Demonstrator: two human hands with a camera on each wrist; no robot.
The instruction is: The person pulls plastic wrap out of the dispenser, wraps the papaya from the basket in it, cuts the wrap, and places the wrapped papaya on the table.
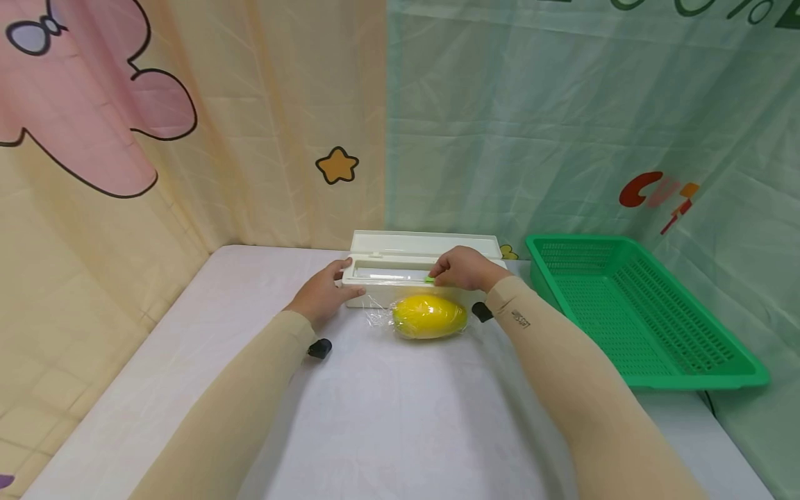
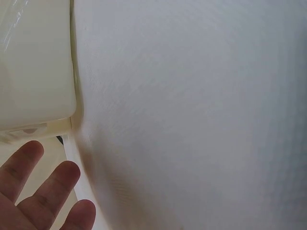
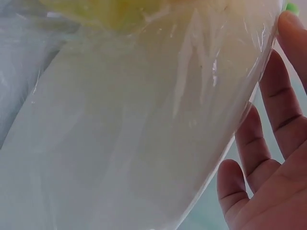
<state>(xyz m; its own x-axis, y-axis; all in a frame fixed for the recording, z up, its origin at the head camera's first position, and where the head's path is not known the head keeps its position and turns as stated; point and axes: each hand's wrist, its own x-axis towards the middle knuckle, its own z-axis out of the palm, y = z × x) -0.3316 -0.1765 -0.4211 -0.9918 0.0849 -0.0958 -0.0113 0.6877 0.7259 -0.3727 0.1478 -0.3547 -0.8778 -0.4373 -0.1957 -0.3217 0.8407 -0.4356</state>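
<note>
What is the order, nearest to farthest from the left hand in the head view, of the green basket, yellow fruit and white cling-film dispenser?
1. White cling-film dispenser: touching the left hand.
2. Yellow fruit: to the hand's right.
3. Green basket: farther right.

Behind the flat table with a white cloth hangs a thin peach cloth curtain with a small orange star, beside a pale green cloth curtain. A big pink cartoon shape is up above the table's left side

A cropped percent sign marks the curtain; the right sleeve bears illegible lettering.
</note>
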